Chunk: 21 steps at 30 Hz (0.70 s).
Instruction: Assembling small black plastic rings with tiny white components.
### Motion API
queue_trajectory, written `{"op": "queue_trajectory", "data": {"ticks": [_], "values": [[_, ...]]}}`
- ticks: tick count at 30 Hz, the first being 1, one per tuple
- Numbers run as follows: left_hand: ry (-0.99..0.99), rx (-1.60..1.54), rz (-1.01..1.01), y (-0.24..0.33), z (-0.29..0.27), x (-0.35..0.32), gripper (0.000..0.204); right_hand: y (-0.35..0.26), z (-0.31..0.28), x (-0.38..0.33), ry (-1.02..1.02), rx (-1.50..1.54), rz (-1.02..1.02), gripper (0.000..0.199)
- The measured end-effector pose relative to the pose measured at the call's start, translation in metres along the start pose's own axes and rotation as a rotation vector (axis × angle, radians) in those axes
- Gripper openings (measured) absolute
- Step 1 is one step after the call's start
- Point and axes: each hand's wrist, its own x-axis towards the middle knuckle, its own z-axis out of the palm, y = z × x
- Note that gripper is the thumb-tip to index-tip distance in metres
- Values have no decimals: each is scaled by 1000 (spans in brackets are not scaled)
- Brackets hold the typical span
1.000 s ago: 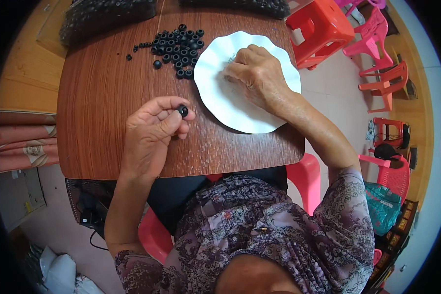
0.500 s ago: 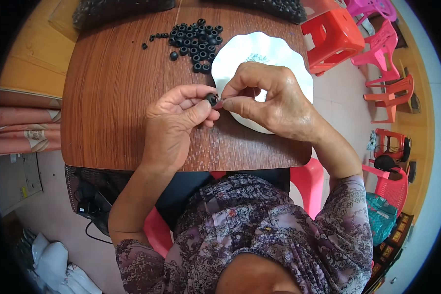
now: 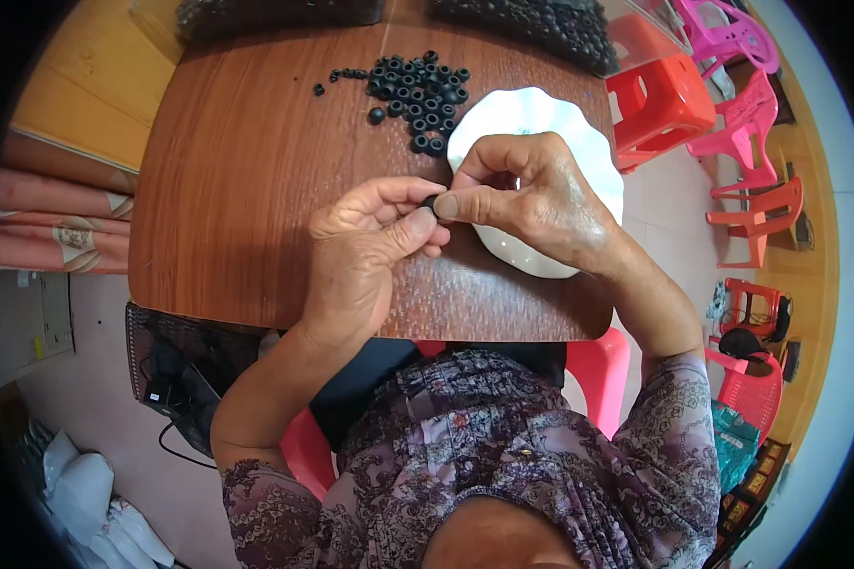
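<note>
Sitting between the tips of both hands, a black bead is at the front of the left thumb, above the table, and most of it is covered by fingers. The left hand holds it in a narrow pinch of thumb and forefinger, with the other fingers curled loosely below. The right hand is also narrow, its thumb and forefinger closing against the same bead from the right side; whether they grip some smaller thing too, I cannot tell. Under the right hand lies a white plate with wavy rim. Something small and greenish shows near its middle, but the hand hides most of this, so its kind is not clear. Just beside the plate, at its upper left, is a pile of black rings, with one black ball at its left edge and some small bits near it. Farther, along the far edge, lie a left bag and a right bag, both filled with dark pieces.
</note>
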Motion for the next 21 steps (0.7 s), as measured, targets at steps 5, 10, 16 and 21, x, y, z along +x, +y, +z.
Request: {"op": "queue_trajectory", "data": {"ticks": [5, 10, 16, 21], "values": [[-21, -208, -42, 1, -13, 1, 18, 1, 8, 13, -39, 133, 13, 21], [3, -178, 34, 8, -18, -1, 17, -7, 15, 25, -52, 143, 66, 18], [-7, -197, 29, 8, -25, 2, 20, -13, 23, 28, -4, -28, -26, 16], [12, -305, -47, 11, -34, 9, 19, -11, 30, 41, 62, -14, -183, 15]]}}
